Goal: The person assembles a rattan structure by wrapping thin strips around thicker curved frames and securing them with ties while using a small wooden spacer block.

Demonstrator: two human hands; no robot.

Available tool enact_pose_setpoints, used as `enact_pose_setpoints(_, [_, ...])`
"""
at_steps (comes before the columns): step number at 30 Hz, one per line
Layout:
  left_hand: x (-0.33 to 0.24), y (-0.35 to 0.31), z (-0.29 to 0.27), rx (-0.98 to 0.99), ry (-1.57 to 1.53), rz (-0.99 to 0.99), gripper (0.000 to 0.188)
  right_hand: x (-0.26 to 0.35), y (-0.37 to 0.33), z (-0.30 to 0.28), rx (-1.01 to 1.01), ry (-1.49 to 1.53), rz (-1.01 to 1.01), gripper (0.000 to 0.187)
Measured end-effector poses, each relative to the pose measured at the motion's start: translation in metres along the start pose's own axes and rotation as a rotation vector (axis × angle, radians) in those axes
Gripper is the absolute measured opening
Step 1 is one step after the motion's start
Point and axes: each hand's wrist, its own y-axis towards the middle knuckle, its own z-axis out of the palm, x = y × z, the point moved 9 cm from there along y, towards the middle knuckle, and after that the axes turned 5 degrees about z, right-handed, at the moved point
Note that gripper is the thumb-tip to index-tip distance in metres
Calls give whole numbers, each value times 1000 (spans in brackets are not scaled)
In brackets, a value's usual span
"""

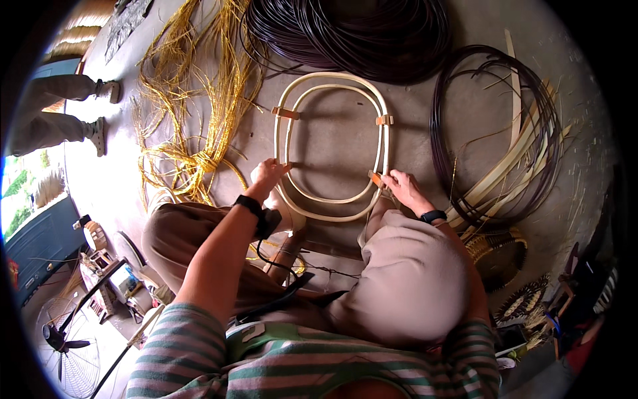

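A frame of two pale, rounded cane hoops (332, 218), one inside the other, is in front of me above the floor. Small brown blocks bridge the hoops: one at the far left (286, 114), one at the far right (385, 120) and one at the near right (377, 179). My left hand (269, 174) is closed on the frame's near left side, fingertips at a brown piece partly hidden by them. On the near right side my right hand (405, 189) grips the frame beside its block. Both wrists wear black bands.
Dark coiled cane (352, 40) lies beyond the frame. Gold strands (206, 159) are knotted at left. A dark coil (435, 120) with pale strips (512, 166) and a woven basket (498, 259) are at right. A person's legs (60, 126) and a fan (60, 339) stand left.
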Motion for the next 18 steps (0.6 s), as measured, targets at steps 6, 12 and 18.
enact_pose_setpoints(6, [-28,-1,5,-35,146,29,35,-30,23,0,-39,8,137,25])
enact_pose_setpoints(12, [-30,-4,0,-38,249,22,35,-34,26,4,-14,54,268,19])
enact_pose_setpoints(18, [-6,4,-5,15,314,-40,37,-9,31,11,129,59,266,17])
